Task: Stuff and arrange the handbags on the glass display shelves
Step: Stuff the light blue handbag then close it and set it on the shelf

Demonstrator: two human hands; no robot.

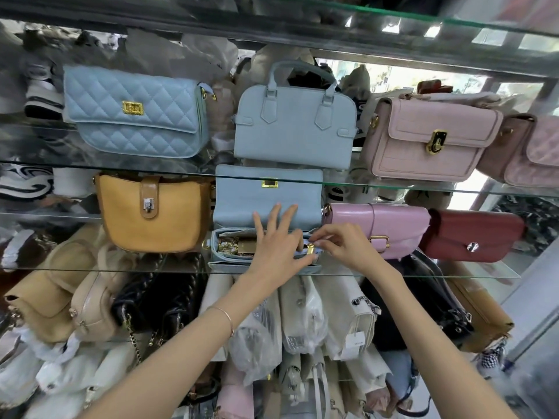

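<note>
Now both hands on the open blue handbag [266,207]: left [276,246] splayed flat, right [341,243] pinching its gold clasp [311,248].

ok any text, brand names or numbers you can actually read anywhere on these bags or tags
None can be read for certain.
White paper hang tag on a cream plastic-wrapped bag below the lower glass shelf: one short printed line, too small to read.
Gold rectangular clasp on the quilted light blue flap bag: embossed marks, blurred.
Gold clasp plate on the open light blue bag the hands work on: no legible lettering.
</note>
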